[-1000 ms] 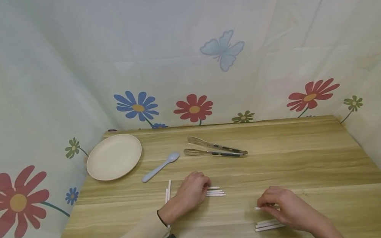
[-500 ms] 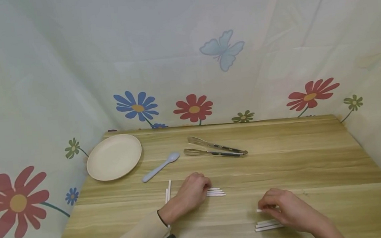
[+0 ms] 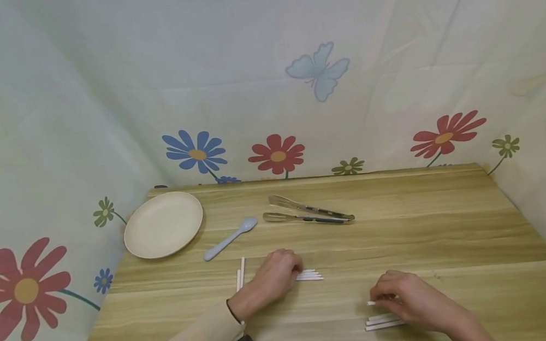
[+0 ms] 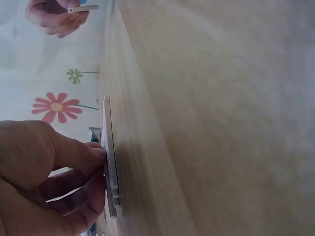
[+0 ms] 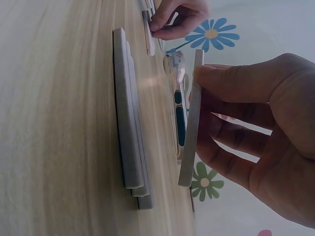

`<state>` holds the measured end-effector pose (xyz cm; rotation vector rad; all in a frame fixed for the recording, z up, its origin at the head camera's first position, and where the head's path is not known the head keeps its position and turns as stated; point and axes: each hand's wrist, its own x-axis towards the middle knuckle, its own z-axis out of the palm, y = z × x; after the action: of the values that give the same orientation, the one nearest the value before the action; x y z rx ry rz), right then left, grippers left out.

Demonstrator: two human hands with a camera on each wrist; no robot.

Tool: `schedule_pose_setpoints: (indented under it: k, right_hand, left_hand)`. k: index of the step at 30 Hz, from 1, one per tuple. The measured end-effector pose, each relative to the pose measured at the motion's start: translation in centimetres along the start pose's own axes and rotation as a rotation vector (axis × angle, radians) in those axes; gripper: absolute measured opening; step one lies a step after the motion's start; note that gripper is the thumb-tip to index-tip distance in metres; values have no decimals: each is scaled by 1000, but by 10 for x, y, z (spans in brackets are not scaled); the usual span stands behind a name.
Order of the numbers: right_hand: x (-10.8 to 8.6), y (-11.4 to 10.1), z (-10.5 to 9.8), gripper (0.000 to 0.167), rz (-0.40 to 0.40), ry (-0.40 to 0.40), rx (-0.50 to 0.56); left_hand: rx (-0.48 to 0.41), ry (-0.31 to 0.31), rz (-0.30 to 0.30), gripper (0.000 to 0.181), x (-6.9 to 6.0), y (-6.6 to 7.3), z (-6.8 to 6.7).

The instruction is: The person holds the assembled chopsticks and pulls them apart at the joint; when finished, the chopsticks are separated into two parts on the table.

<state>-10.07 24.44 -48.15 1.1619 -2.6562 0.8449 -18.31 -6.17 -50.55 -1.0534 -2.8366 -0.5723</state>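
Observation:
In the head view my left hand [image 3: 275, 274] is over a row of several slim white sticks [image 3: 310, 275] lying side by side on the table. Its thumb and fingers pinch a stick [image 4: 110, 147] in the left wrist view, low against the tabletop. Off to the right, my right hand [image 3: 411, 297] holds a single white stick [image 5: 193, 118] between thumb and fingers, raised above the table. Beneath that hand lie a few more white sticks [image 3: 383, 322], parallel and close together; the hand covers their right ends.
Two further white sticks [image 3: 241, 275] lie partly behind my left forearm. A pale spoon [image 3: 230, 239] and a round cream plate [image 3: 163, 225] are at the back left. Metal tongs [image 3: 309, 211] with dark handles lie spread at the back middle. A flowered curtain [image 3: 370, 101] surrounds the wooden table [image 3: 431, 221].
The rear stick by my left hand has come closer to its neighbours, so the row is tighter. My right hand has dipped slightly with its stick.

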Motion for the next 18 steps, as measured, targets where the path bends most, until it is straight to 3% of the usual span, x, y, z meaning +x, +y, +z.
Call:
schedule_pose_setpoints:
  k: [6, 13, 18]
  right_hand:
    - [1, 0, 0, 5, -7, -9, -3]
    - [2, 3, 4, 22, -38, 12, -48]
    - [1, 5, 5, 21, -52, 8, -46]
  left_hand:
    - [15, -12, 16, 17, 0, 0, -2]
    - [23, 10, 37, 16, -3, 2, -3]
    - [28, 20, 28, 11, -7, 4, -7]
